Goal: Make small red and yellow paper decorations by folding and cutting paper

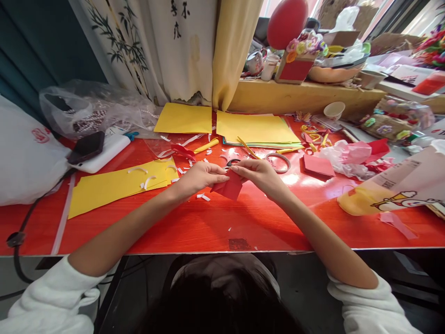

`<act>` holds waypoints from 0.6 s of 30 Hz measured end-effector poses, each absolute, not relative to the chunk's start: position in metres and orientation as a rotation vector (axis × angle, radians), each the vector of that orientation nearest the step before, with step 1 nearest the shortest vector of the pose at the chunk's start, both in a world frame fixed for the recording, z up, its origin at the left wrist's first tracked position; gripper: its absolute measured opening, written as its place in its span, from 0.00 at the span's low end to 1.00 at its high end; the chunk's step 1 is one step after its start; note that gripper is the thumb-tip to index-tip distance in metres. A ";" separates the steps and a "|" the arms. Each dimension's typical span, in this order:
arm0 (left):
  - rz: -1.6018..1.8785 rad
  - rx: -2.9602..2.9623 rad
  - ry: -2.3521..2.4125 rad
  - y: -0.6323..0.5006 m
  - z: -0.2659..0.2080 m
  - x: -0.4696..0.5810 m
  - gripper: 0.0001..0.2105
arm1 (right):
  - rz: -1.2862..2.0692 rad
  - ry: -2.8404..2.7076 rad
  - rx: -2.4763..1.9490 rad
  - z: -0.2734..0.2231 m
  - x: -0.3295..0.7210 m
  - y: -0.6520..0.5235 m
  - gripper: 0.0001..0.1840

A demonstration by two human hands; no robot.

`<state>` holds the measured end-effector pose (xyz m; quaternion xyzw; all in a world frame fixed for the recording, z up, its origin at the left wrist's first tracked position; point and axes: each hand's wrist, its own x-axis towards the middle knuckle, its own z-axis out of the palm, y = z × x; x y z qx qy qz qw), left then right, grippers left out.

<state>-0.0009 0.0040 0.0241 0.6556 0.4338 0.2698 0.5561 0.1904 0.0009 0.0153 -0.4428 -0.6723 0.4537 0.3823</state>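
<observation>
Between my hands, above the red table, is a small folded piece of red paper (229, 188). My left hand (201, 176) pinches its upper left edge, and my right hand (259, 174) pinches the top right. Fingers of both hands nearly meet there and hide part of the paper. Just behind them shows the dark handle of what look like scissors (233, 162). A roll of tape (278, 163) lies right of my right hand. Small white paper scraps (203, 197) are scattered near my left hand.
Yellow paper strips (114, 185) lie at left, with yellow sheets (255, 127) at the back. A red paper stack (318, 166) and a drink cup (385, 181) stand right. A phone (86, 147) rests on a white box. The red table's (208, 232) front edge is near me.
</observation>
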 end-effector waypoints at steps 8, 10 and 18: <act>0.646 1.616 1.085 0.003 0.023 -0.001 0.11 | 1.097 -1.715 -1.142 0.014 0.188 -0.001 0.13; 0.642 1.630 1.093 0.003 0.022 -0.001 0.10 | 1.078 -1.726 -1.139 0.014 0.187 -0.002 0.13; 0.671 1.575 1.047 0.003 0.020 -0.001 0.11 | 1.110 -1.692 -1.097 0.014 0.186 -0.002 0.13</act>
